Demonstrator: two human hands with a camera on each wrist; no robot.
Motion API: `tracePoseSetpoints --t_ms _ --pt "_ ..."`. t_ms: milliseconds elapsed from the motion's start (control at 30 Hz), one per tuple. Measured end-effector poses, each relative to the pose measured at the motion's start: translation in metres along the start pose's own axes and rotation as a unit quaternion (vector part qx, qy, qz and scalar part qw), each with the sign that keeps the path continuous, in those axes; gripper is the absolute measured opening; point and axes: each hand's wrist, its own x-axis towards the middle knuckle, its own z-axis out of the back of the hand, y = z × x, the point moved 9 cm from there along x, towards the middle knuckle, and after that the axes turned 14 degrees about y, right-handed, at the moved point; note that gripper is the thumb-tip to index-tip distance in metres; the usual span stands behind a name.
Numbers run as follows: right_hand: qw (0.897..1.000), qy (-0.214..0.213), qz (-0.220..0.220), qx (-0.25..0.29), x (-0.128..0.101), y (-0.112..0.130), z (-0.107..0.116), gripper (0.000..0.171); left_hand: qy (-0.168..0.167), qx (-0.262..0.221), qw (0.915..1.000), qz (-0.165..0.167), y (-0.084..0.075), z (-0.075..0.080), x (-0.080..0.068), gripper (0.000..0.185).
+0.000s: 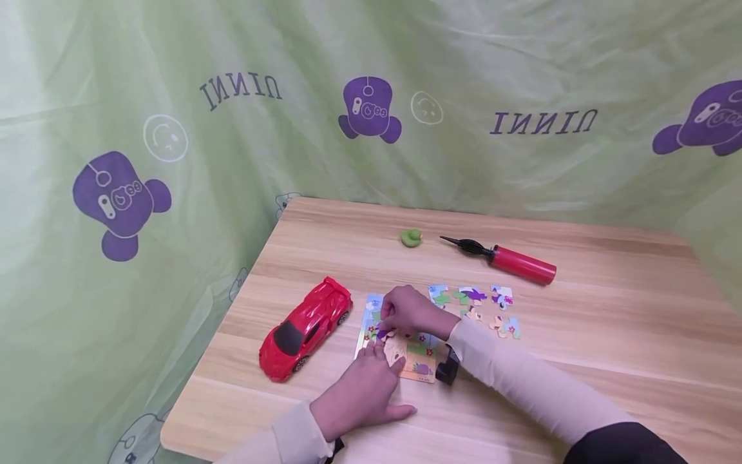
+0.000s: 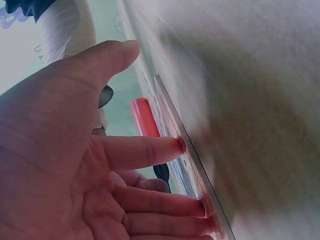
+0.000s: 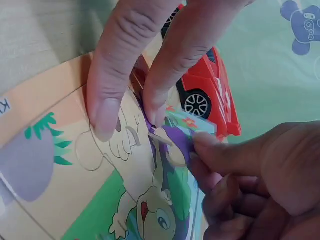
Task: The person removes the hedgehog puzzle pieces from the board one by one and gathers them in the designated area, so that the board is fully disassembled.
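A colourful jigsaw board [image 1: 426,375] lies on the table, partly covered by both hands. My right hand [image 1: 411,312] is above its left part. In the right wrist view its thumb and index finger pinch a purple-and-cream puzzle piece [image 3: 178,143], tilted over the picture. The fingertips of my left hand [image 1: 361,390] press on the board's near side, fingers nearly straight and thumb held out. In the left wrist view those fingertips touch just inside the board's edge [image 2: 192,160]. Several loose puzzle pieces [image 1: 472,295] lie to the right of the board.
A red toy car [image 1: 306,330] stands left of the board. Farther back are a small green duck [image 1: 411,238] and a red-and-black hand pump [image 1: 522,265]. A green printed curtain [image 1: 406,167] hangs behind the wooden table [image 1: 608,309].
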Motion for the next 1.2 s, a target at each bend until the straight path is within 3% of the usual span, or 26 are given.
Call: tracePoseSetpoints --t_ms 167,333,567,967,1067,1200 --pt "0.998 -0.063 0.013 0.015 -0.013 -0.011 0.037 0.012 -0.008 -0.002 1.0 0.002 0.002 0.002 0.0 0.08" --pt "0.997 -0.069 0.006 0.02 -0.04 -0.05 0.062 0.011 0.005 -0.028 0.9995 0.014 0.006 -0.001 -0.003 0.07" --pt "1.0 -0.015 -0.023 0.014 -0.062 -0.097 0.049 0.011 0.018 -0.053 0.9977 0.039 0.015 -0.005 -0.015 0.06" --pt "0.997 0.033 -0.055 -0.048 -0.052 -0.108 0.04 0.014 -0.007 -0.078 0.9967 0.021 0.02 -0.008 -0.018 0.057" --pt "0.996 0.027 -0.059 -0.057 -0.051 -0.109 0.04 0.016 -0.01 -0.08 0.9964 0.024 0.021 -0.007 -0.019 0.058" --pt "0.993 -0.02 -0.064 -0.097 -0.054 -0.104 0.041 0.023 -0.013 -0.087 0.9958 0.024 0.022 -0.008 -0.021 0.058"
